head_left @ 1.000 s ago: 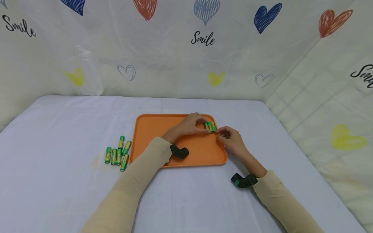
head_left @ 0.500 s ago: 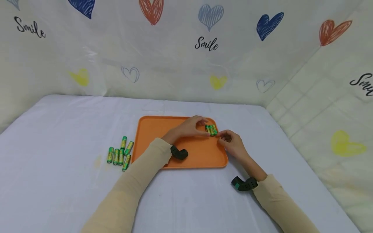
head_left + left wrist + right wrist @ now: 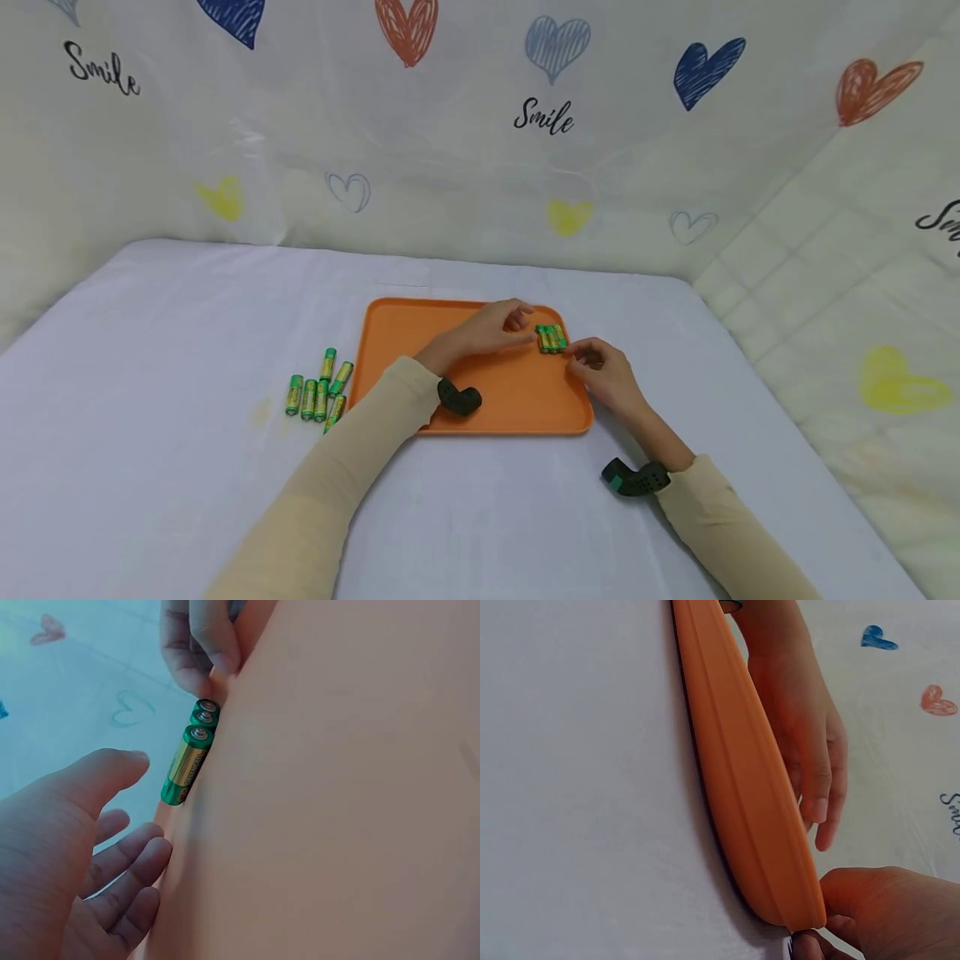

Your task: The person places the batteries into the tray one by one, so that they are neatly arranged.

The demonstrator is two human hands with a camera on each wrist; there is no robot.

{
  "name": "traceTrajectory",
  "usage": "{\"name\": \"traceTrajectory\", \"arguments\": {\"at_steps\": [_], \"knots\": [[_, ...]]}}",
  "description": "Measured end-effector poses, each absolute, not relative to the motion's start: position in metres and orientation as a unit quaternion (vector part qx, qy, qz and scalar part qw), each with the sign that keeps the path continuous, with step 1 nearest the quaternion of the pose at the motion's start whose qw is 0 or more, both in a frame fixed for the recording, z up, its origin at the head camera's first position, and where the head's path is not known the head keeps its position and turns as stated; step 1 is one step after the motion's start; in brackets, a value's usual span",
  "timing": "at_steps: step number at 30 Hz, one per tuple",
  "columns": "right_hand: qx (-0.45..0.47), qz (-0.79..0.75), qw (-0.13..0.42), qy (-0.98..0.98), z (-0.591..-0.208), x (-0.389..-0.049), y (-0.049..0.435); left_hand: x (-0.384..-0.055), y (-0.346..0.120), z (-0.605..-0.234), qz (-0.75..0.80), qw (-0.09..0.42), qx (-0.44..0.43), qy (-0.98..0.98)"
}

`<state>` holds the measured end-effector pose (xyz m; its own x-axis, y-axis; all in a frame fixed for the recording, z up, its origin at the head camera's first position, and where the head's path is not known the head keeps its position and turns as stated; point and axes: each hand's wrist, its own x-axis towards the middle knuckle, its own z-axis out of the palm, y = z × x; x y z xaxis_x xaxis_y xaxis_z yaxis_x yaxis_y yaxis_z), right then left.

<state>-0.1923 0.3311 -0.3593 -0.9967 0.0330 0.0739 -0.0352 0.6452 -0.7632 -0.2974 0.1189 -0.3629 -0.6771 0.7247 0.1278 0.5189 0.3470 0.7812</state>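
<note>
Side by side in a short row, several green and yellow batteries (image 3: pixel 551 338) lie at the far right corner of the orange tray (image 3: pixel 412 321). Just left of the row is my left hand (image 3: pixel 483 327), its thumb and fingers spread apart around nothing. In the left wrist view, a gap shows between this thumb and the nearest battery (image 3: pixel 187 765). My right hand (image 3: pixel 606 377) is at the tray's right rim, fingers loosely bent, an index fingertip close beside the row's right end. The right wrist view shows its thumb and fingers by the tray's corner, with the batteries hidden.
Several more batteries (image 3: pixel 308 400) lie on the white cloth (image 3: pixel 480 517) left of the tray, the nearest one partly behind the left sleeve (image 3: pixel 360 450). A backdrop (image 3: pixel 450 142) with hearts and writing rises behind the table.
My left hand has drawn slightly left, its thumb coming away from the row of batteries. My right hand stays by the rim. The head view has shifted a little.
</note>
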Motion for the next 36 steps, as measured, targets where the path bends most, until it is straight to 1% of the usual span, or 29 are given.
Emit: {"name": "traceTrajectory", "arguments": {"at_steps": [12, 18, 30, 36], "knots": [[0.001, 0.424, 0.035, -0.905, -0.361, -0.193, 0.331, -0.291, 0.110, -0.355, 0.440, 0.091, 0.384, 0.807], [0.003, 0.418, 0.040, -0.908, -0.362, -0.194, 0.332, -0.288, 0.104, -0.348, 0.446, 0.089, 0.391, 0.800], [0.014, 0.412, 0.041, -0.910, -0.360, -0.193, 0.336, -0.283, 0.090, -0.333, 0.410, 0.064, 0.402, 0.817], [0.014, 0.409, 0.039, -0.911, -0.361, -0.193, 0.335, -0.276, 0.080, -0.325, 0.397, 0.060, 0.398, 0.825]]}}
